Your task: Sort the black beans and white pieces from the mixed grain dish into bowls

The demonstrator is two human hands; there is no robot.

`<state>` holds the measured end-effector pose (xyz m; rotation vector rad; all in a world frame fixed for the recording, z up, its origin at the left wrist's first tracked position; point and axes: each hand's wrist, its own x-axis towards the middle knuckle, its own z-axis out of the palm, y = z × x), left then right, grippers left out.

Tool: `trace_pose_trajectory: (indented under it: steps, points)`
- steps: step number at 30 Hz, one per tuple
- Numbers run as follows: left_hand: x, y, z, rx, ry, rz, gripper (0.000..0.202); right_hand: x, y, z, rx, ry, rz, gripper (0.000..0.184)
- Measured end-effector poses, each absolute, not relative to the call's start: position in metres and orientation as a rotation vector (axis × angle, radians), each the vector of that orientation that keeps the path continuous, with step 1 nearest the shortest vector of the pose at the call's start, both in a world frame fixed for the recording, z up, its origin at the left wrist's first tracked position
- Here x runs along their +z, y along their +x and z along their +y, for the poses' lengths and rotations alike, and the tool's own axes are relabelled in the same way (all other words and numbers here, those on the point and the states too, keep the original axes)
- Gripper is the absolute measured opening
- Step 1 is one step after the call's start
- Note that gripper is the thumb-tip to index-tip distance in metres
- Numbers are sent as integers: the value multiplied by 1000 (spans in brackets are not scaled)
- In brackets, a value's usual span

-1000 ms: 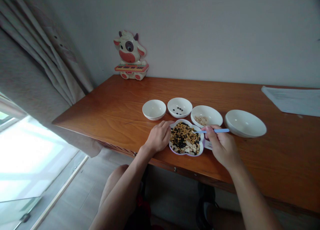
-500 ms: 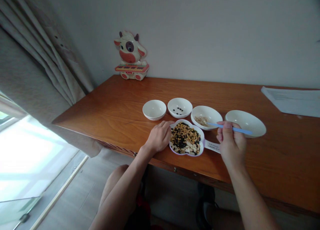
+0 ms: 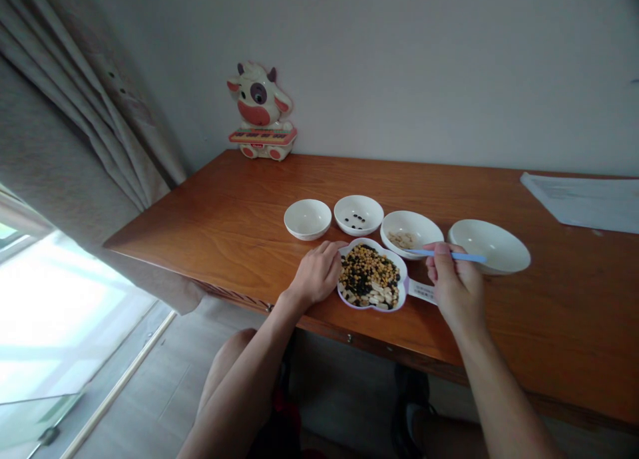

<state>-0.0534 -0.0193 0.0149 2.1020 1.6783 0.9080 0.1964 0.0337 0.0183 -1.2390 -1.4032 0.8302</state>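
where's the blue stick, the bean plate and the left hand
blue stick (image 3: 456,255), head view, point on its middle, just past the fingers
bean plate (image 3: 373,308), head view, point on the near rim
left hand (image 3: 318,273), head view, point on the back of the hand

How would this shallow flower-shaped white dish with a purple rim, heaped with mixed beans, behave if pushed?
The flower-shaped dish looks light, probably plastic. Its heaped beans sit near the low rim, so a quick push could likely spill some.

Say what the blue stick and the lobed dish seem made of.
The blue stick looks like smooth, opaque plastic, given its even colour. The lobed dish has a glossy white-and-purple rim, suggesting plastic or ceramic; the look cannot settle which.
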Motion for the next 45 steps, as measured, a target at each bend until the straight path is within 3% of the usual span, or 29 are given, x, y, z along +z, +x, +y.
trace_pose_trajectory:
  steps: [33, 45]
  points:
    - [16, -53, -20, 904, 2105, 1689, 35, 20, 197, 30, 758, -1172, -1474, 42]
    - [15, -53, -19, 902, 2101, 1679, 37, 32, 204, 18, 524, -1050, -2018, 38]
